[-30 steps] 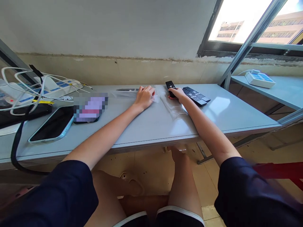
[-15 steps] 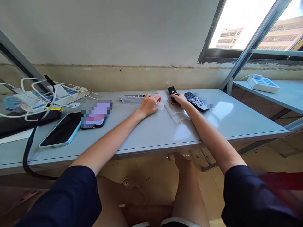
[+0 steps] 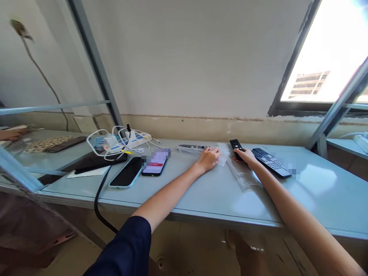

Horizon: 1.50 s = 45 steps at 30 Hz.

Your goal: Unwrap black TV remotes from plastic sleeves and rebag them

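My right hand (image 3: 246, 156) is closed around the lower end of a small black remote control (image 3: 236, 145), whose buttons face up. Just right of it, a longer black remote control (image 3: 271, 163) lies on the desk, next to my right wrist. My left hand (image 3: 209, 158) rests on the desk with curled fingers on a clear plastic bag (image 3: 222, 158); its fingertips are partly hidden. Behind that hand, a second clear sleeve (image 3: 185, 150) has a dark, slim object inside. Another clear plastic bag (image 3: 243, 178) spreads flat below the small remote.
Two phones, one with a dark screen (image 3: 128, 173) and one lit (image 3: 156, 162), lie on the left of the desk (image 3: 198, 195). Beyond them sits a power strip (image 3: 138, 141) tangled in white cables. A black cable (image 3: 100, 195) hangs over the front edge. Metal posts frame the desk.
The view has swung left and up, so the desk appears lower and further right, and the neighbouring left desk shows. Both hands keep nearly the same places on the desk.
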### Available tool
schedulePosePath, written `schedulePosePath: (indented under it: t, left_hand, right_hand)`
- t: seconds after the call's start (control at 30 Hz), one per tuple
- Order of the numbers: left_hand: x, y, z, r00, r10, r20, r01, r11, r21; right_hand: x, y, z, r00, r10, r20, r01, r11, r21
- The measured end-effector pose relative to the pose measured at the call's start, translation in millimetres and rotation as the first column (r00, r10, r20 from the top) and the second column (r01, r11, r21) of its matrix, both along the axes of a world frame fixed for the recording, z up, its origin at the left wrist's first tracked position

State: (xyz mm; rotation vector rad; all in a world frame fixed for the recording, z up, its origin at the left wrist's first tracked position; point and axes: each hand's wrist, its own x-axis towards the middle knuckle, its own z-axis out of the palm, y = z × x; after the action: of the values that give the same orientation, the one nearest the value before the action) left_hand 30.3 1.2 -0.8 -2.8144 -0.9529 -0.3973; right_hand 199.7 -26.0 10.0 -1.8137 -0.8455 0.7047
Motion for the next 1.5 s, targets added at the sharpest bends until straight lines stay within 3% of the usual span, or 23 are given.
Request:
schedulePosePath:
  t: [0.43, 0.7, 1.0, 1.1, 1.2, 1.33, 1.5]
  left_hand:
    - [-1, -1, 1.9, 1.0, -0.006, -0.002, 0.007, 0.988, 0.154]
    - [-2, 2, -4.8, 0.999, -0.019, 0.031, 0.012, 0.98, 0.196]
    - [2, 1, -7.9, 0.965, 0.207, 0.163, -0.223, 0.971, 0.084]
    - [-3, 6, -4.2, 0.945, 0.25, 0.21, -0.275, 0.956, 0.103]
    - [-13, 16, -0.3, 0.9, 0.262, 0.349, -0.334, 0.929, 0.163]
    - [-24, 29, -3.7, 0.86, 0.179, 0.478, -0.332, 0.907, 0.257]
    - [-24, 38, -15.1, 0.858, 0.145, 0.492, -0.297, 0.923, 0.245]
  right_hand:
    - [4, 1, -2.8, 0.997, 0.044, -0.059, -0.04, 0.998, 0.055]
    - [10, 5, -8.3, 0.996, 0.045, -0.074, -0.039, 0.996, 0.081]
    - [13, 15, -20.5, 0.994, -0.052, -0.095, 0.07, 0.978, 0.198]
    - [18, 16, -19.1, 0.987, -0.16, -0.002, 0.149, 0.919, 0.365]
    - [22, 15, -13.3, 0.933, -0.308, 0.186, 0.144, 0.793, 0.592]
    - [14, 14, -7.7, 0.775, -0.488, 0.402, -0.001, 0.634, 0.773]
    - [-1, 7, -5.0, 0.591, -0.528, 0.61, -0.264, 0.588, 0.765]
